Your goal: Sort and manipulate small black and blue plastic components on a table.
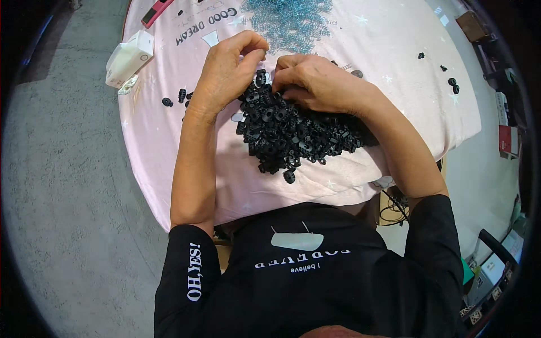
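Observation:
A heap of small black plastic pieces (282,127), some of them with holes, lies on the cloth-covered table in front of me. At its far left edge is my left hand (234,65), with thumb and forefinger pinched together close to the shiny bluish heap. Whatever that pinch holds is too small to make out. My right hand (318,79) rests over the far side of the black heap with its fingers curled in. Its fingertips are partly hidden, and so is anything between them. Beyond both hands spreads a pile of tiny shiny blue-silver pieces (290,22) that look like springs.
A white tissue box (131,59) stands at the table's left edge, near a pink-and-black object (156,12). A few loose black pieces (182,95) lie left of my left forearm, and others (453,85) lie far right. The pink tablecloth (248,194) drapes over the near edge.

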`<state>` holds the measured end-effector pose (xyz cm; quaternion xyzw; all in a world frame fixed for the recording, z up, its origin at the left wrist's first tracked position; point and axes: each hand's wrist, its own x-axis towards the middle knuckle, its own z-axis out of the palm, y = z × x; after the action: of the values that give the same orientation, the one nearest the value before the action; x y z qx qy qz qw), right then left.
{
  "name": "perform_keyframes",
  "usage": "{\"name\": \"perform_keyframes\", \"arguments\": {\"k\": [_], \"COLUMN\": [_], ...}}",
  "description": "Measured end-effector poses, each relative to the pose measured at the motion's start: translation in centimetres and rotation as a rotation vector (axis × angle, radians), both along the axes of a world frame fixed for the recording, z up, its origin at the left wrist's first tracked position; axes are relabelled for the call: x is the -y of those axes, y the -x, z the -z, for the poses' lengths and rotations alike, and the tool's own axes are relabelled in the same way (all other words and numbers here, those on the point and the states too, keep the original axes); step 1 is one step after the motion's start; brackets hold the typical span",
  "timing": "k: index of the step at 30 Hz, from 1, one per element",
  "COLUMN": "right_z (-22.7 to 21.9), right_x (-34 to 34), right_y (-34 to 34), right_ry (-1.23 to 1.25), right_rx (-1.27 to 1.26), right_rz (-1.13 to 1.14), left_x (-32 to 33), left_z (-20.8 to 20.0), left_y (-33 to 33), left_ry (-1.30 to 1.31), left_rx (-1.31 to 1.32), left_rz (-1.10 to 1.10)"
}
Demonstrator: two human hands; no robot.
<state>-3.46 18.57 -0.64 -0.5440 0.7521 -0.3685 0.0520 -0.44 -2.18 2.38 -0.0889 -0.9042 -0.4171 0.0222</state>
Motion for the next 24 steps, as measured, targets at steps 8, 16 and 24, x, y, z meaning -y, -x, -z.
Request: {"name": "perform_keyframes", "arguments": {"k": [8, 16, 24], "right_z": [0.0, 0.3, 0.4], "right_x": [-0.4, -0.7, -0.7], "right_y": [1.3, 1.9, 1.8], "right_ry": [0.169, 0.267, 0.273], "right_rx": [0.347, 0.586, 0.608], "right_rz": [0.213, 0.184, 0.196], "left_x": [-0.2, -0.8, -0.9], "left_z": [-0.7, -1.4, -0.8], "left_y": [-0.5, -0.7, -0.7], "left_ry": [-0.194, -0.275, -0.267], "left_rx": [0.044, 0.081, 0.059], "left_rz": [0.055, 0.093, 0.086]}}
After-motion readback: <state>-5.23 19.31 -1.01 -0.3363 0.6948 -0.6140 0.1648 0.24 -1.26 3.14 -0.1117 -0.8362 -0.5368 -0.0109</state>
